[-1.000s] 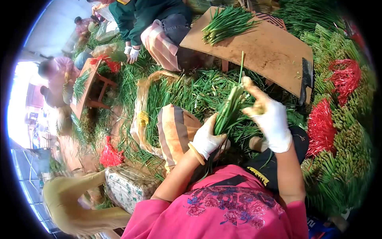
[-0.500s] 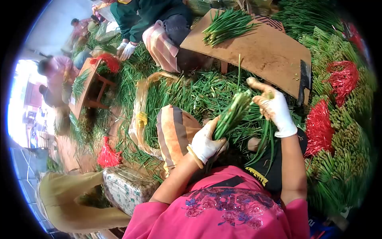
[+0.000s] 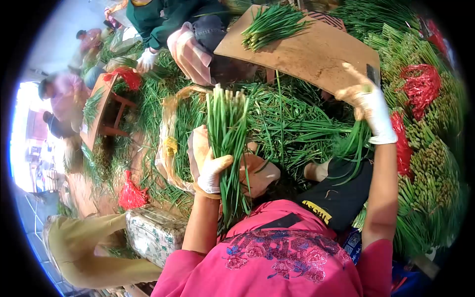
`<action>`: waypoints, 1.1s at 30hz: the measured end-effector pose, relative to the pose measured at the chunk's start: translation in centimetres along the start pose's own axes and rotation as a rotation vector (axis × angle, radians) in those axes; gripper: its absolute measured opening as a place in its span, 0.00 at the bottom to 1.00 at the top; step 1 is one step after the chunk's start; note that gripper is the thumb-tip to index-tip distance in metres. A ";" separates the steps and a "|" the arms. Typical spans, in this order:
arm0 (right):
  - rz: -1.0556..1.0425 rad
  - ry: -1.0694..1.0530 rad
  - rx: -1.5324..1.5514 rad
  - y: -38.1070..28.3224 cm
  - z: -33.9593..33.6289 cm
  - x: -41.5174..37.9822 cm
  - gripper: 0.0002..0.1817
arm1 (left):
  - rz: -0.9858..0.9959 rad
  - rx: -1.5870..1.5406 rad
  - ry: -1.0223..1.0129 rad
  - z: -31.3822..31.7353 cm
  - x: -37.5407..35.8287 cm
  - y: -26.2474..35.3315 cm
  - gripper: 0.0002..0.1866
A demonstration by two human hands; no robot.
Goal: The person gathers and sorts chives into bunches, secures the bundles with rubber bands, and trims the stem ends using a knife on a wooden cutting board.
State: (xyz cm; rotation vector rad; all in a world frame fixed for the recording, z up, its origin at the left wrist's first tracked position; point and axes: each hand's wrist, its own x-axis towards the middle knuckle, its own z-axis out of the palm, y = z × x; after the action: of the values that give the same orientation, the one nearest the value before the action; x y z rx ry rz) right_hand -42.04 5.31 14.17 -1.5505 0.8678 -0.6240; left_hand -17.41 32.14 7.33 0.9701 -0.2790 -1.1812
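My left hand (image 3: 213, 171), in a white glove with tan fingers, is wrapped round a bunch of garlic chives (image 3: 228, 116). The bunch stands upright, pale cut ends at the top and leaves hanging toward my lap. Out to the right, my right hand (image 3: 365, 101) is in front of the near right end of the wooden board (image 3: 316, 54), index finger stretched out. Some loose chive leaves (image 3: 357, 141) hang from its curled lower fingers, partly blurred. A dark flat blade-like piece (image 3: 373, 74) on the board shows partly behind this hand.
Another chive bunch (image 3: 272, 24) lies on the board. Loose chives (image 3: 292, 133) cover the floor ahead. Stacked chives (image 3: 425, 163) with red ties (image 3: 421, 89) line the right. A gloved co-worker (image 3: 166, 22) sits opposite. At left are a patterned box (image 3: 153, 232) and red strings (image 3: 132, 193).
My left hand has moved left with the bunch, which has turned from slanted to upright. My right hand has moved right and slightly up, away from the bunch, with leaves still hanging from it.
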 end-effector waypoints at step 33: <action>-0.072 0.012 0.421 4.4 12.7 -0.9 0.07 | -0.234 -0.072 -0.102 -0.4 2.9 -3.0 0.27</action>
State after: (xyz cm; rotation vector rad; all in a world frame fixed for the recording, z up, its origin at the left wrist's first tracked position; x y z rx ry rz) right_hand -33.25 13.28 7.84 -1.2001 0.6408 -0.8118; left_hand -17.94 29.66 3.96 0.8977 -0.2056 -1.4480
